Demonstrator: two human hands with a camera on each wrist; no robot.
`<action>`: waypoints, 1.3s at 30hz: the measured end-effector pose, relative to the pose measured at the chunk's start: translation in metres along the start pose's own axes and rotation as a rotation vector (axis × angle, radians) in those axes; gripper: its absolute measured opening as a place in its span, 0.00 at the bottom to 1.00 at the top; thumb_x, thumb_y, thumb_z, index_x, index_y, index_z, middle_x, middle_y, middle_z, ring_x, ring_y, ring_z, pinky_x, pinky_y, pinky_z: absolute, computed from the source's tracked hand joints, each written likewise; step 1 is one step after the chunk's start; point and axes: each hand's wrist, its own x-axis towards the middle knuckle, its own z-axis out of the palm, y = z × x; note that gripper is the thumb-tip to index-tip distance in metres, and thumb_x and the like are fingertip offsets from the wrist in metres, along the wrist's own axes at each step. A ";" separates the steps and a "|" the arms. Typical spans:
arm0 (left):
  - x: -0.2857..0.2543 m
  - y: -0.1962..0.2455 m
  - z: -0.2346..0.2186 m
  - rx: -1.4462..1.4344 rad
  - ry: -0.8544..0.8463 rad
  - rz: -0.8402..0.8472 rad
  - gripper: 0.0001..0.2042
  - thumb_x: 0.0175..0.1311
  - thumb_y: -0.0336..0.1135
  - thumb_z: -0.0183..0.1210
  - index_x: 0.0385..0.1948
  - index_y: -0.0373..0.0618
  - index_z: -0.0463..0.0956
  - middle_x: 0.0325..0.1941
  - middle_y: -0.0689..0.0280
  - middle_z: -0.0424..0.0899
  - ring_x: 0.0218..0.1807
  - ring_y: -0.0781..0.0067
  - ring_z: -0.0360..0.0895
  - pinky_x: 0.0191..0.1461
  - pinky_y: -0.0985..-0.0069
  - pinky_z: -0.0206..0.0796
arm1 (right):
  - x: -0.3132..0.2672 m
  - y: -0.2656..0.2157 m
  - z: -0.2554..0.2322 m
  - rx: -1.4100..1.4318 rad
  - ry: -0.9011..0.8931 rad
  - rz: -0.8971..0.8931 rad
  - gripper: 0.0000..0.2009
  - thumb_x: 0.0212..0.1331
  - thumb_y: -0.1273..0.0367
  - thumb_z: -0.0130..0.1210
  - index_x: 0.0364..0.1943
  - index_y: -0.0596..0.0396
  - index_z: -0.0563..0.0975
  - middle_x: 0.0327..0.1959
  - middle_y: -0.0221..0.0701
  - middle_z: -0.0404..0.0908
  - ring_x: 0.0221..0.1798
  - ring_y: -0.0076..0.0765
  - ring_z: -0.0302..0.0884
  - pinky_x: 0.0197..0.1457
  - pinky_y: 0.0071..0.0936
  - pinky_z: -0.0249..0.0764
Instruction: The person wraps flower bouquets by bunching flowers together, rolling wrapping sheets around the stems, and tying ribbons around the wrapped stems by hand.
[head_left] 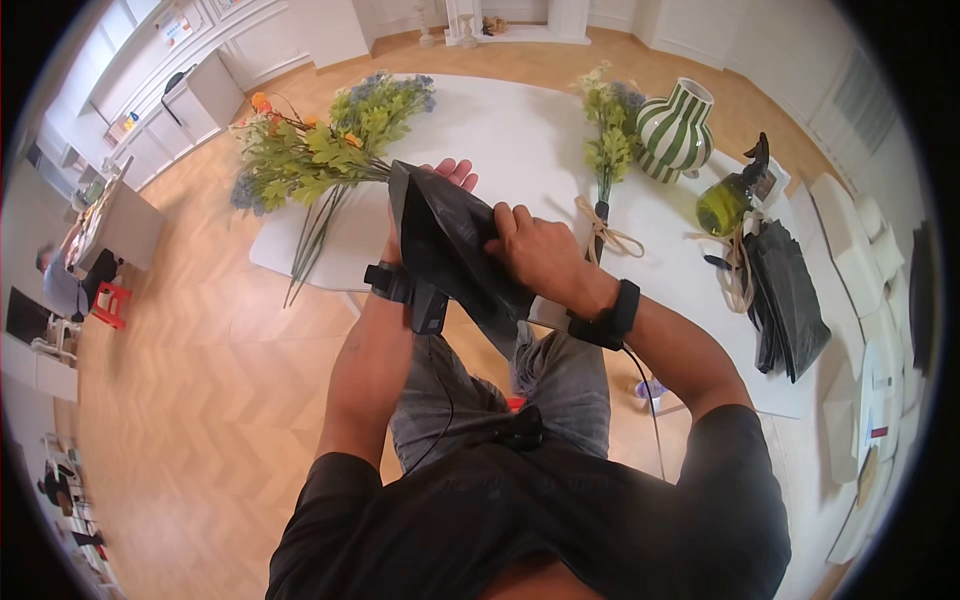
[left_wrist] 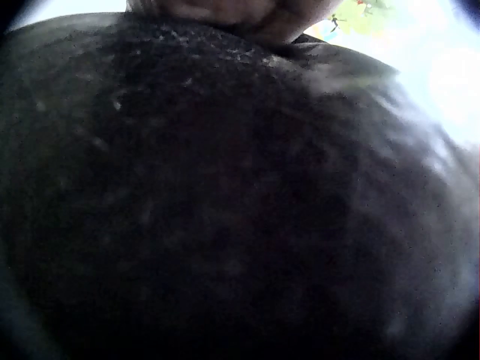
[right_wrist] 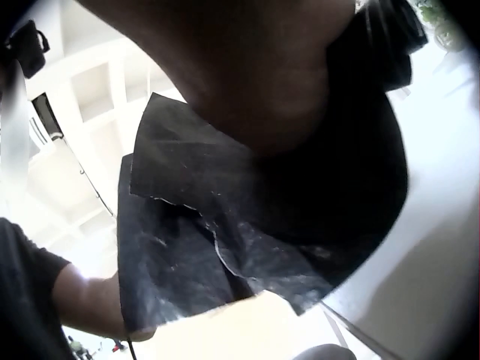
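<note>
A bouquet of leafy stems with orange and blue flowers points left out of a sheet of black wrapping paper. My left hand holds the wrapped stem end from below, its fingertips showing past the paper's far edge and its thumb hidden. Black paper fills most of the left wrist view. With curled fingers, my right hand grips the paper's right side. The sheet's loose lower part hangs folded toward my lap, and its torn-looking edge shows in the right wrist view.
Loose green stems stick out over the white table. To the right are a smaller bunch tied with twine, a striped vase, a green glass vase and folded black paper. A person sits far left.
</note>
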 end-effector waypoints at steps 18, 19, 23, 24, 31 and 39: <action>-0.012 0.013 0.038 0.123 0.209 -0.044 0.18 0.74 0.41 0.44 0.49 0.32 0.71 0.55 0.50 0.77 0.59 0.54 0.74 0.69 0.60 0.65 | 0.016 -0.002 -0.001 0.236 -0.042 0.050 0.15 0.68 0.61 0.48 0.36 0.62 0.70 0.28 0.52 0.80 0.34 0.63 0.79 0.38 0.52 0.72; -0.011 0.016 0.039 0.120 0.235 -0.091 0.15 0.73 0.39 0.48 0.49 0.34 0.72 0.55 0.52 0.77 0.61 0.56 0.73 0.72 0.59 0.62 | 0.016 0.000 0.001 0.235 -0.040 0.049 0.15 0.68 0.61 0.48 0.36 0.62 0.70 0.28 0.52 0.80 0.34 0.63 0.79 0.38 0.52 0.72; -0.001 0.026 0.038 0.337 0.114 -0.159 0.15 0.73 0.35 0.48 0.53 0.34 0.71 0.55 0.53 0.79 0.58 0.58 0.76 0.65 0.60 0.68 | 0.017 0.019 0.020 0.527 -0.006 -0.047 0.10 0.64 0.68 0.52 0.41 0.62 0.72 0.29 0.52 0.81 0.35 0.60 0.80 0.39 0.46 0.74; 0.001 0.025 0.034 0.337 0.115 -0.157 0.15 0.73 0.35 0.48 0.53 0.34 0.71 0.55 0.53 0.79 0.58 0.58 0.76 0.65 0.60 0.68 | 0.016 0.026 0.025 0.681 0.017 -0.127 0.11 0.62 0.70 0.53 0.44 0.63 0.73 0.29 0.48 0.82 0.35 0.55 0.81 0.39 0.42 0.75; -0.009 0.017 0.043 0.234 -0.102 0.000 0.15 0.67 0.22 0.48 0.54 0.37 0.71 0.54 0.57 0.80 0.56 0.59 0.78 0.62 0.59 0.70 | -0.007 0.010 -0.005 1.424 -0.215 0.080 0.17 0.63 0.69 0.56 0.53 0.62 0.74 0.44 0.28 0.79 0.44 0.20 0.74 0.46 0.22 0.74; -0.008 0.012 0.037 0.111 -0.170 -0.031 0.16 0.64 0.24 0.50 0.54 0.35 0.72 0.55 0.55 0.80 0.57 0.57 0.78 0.65 0.59 0.67 | -0.022 0.018 0.006 1.988 -0.471 -0.003 0.25 0.62 0.64 0.61 0.59 0.62 0.69 0.41 0.29 0.75 0.36 0.19 0.70 0.36 0.14 0.69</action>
